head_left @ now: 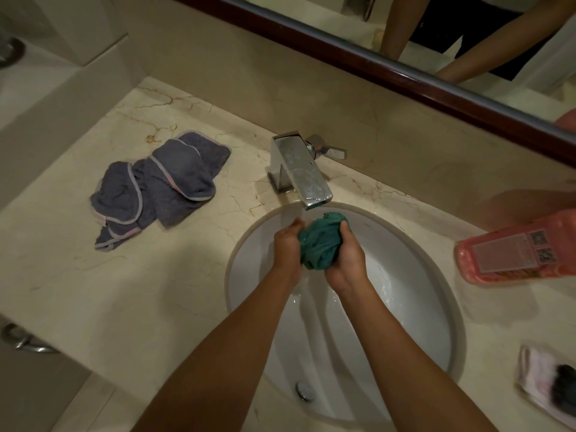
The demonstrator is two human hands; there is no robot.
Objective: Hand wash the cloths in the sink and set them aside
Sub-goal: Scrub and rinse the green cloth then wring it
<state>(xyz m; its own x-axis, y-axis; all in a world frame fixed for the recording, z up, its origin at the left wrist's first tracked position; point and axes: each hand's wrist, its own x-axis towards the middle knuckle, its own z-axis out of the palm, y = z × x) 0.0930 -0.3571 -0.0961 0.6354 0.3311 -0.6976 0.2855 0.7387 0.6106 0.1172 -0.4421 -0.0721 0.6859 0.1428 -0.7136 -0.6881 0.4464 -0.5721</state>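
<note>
A bunched teal cloth [321, 241] is held over the white sink [405, 307], just under the spout of the chrome tap [299, 169]. My left hand [286, 247] grips its left side and my right hand [346, 260] curls round its right side and bottom. Water runs down below the cloth into the basin. Crumpled grey cloths with pale trim [159, 185] lie on the marble counter [124, 275] to the left of the sink.
A pink bottle [517, 247] lies on its side on the counter right of the sink. A pale packet with something dark on it [548, 381] sits at the right edge. The drain plug [304, 390] is near the basin's front. A mirror runs behind.
</note>
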